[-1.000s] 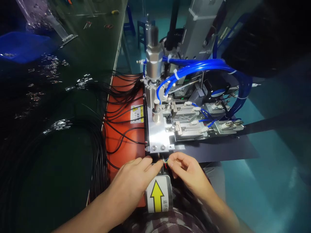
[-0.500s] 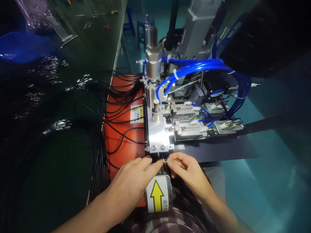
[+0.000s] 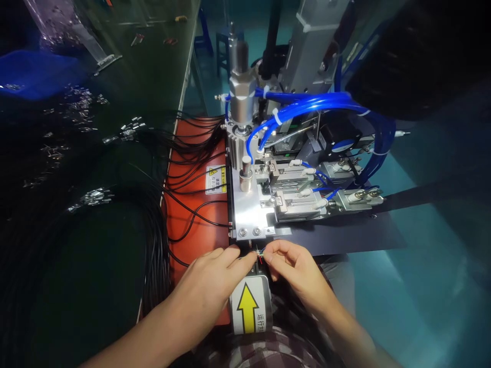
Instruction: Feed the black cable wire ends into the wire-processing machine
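Thin coloured wires [image 3: 261,254], with red, green and blue among them, stick out between my two hands in front of the machine's metal plate [image 3: 251,214]. My right hand [image 3: 289,260] pinches the wire tips between thumb and forefinger. From the other side my left hand [image 3: 215,276] has its fingers closed at the base of these wires, over the dark track; the cable under them is mostly hidden. A black cable [image 3: 180,261] runs in beneath that hand. Just below the fingers lies a white label with a yellow arrow [image 3: 247,306].
Several black cables [image 3: 195,148] cross the orange-red base [image 3: 184,204] into the machine's edge. Blue air hoses [image 3: 318,102] arch over metal cylinders [image 3: 299,207] on the right. Cable bundles with shiny ends [image 3: 92,198] lie on the dark green table [image 3: 88,255], near a blue bin [image 3: 38,74].
My right fingertips have shifted very slightly at the wires, and the green wire shows less. My left hand stays in place.
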The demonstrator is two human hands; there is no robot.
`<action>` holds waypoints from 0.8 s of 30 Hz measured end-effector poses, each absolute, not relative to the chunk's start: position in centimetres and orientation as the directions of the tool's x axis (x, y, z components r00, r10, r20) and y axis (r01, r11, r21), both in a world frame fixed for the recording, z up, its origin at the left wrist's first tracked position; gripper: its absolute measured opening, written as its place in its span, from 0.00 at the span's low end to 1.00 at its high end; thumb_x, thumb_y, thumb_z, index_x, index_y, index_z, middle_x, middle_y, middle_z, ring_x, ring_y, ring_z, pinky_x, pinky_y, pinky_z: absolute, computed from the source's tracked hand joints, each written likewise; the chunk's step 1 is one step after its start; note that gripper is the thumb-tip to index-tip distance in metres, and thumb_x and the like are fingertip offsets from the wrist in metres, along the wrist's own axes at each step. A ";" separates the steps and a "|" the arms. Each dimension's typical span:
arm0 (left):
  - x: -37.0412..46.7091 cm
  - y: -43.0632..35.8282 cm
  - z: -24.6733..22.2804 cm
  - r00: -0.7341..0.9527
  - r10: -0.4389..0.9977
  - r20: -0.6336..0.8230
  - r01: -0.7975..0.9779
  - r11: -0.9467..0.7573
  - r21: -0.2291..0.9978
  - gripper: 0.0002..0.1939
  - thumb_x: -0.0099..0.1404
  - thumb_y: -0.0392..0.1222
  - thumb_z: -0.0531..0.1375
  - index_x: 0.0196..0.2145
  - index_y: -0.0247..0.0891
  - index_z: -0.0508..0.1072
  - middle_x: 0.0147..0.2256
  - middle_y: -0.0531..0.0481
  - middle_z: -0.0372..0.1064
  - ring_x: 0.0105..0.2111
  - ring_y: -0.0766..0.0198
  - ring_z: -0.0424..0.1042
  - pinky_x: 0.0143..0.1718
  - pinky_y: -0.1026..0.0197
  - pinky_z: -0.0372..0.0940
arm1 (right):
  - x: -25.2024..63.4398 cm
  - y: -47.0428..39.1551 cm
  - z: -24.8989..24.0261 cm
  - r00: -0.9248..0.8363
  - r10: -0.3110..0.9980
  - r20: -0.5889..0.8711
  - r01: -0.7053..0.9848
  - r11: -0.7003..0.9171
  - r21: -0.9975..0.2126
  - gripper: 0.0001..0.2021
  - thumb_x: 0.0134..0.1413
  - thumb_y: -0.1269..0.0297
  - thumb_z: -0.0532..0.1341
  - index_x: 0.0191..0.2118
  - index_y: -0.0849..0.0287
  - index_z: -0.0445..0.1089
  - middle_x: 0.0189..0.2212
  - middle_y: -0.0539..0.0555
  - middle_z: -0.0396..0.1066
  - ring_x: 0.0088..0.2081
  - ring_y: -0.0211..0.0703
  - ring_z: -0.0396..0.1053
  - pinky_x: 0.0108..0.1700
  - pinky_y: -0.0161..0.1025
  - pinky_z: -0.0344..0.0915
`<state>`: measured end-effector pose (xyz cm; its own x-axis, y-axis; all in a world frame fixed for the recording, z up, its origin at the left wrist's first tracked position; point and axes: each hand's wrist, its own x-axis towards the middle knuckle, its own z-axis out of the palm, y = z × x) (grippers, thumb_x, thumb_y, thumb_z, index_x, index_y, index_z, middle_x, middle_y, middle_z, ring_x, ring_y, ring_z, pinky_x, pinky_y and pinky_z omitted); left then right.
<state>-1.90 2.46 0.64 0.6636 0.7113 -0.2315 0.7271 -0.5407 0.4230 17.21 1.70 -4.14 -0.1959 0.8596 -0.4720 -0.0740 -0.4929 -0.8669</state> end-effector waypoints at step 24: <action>-1.6 2.7 0.9 0.639 0.708 -0.301 0.759 -0.518 0.394 0.29 0.58 0.22 0.48 0.55 0.42 0.61 0.40 0.48 0.69 0.37 0.58 0.69 0.37 0.56 0.68 | 17.2 1.8 -4.1 -0.175 0.868 -0.465 -0.014 -0.474 -0.880 0.10 0.50 0.57 0.61 0.27 0.59 0.66 0.16 0.44 0.61 0.19 0.36 0.58 0.24 0.34 0.55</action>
<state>-1.61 2.66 0.90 0.6389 0.7081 -0.3007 0.7594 -0.5180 0.3937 17.23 1.81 -4.15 -0.1755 0.8678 -0.4650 -0.0137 -0.4744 -0.8802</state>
